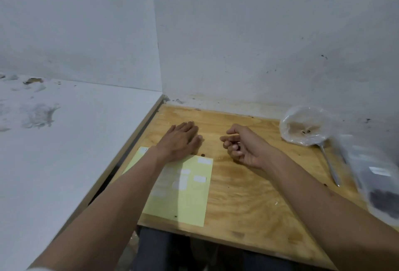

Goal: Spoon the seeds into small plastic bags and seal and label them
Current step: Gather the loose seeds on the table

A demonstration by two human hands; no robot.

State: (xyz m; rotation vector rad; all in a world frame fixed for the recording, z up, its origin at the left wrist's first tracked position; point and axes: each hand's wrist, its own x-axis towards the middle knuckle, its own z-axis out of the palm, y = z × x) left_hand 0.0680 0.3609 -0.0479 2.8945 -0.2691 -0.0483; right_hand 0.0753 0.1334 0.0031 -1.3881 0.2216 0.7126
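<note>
The desk [241,186] is a wooden board, light brown with wavy lines in it and a few dark spots. It sits in a corner. A gray-white wall [259,33] stands behind it, with small dark specks and marks on the right side. Another wall [75,22] stands to the left. A flat white surface [64,141] lies just beside the desk on the left, with rough, scuffed patches far out. Dark cloth [164,249] shows under the near edge of the desk.
</note>
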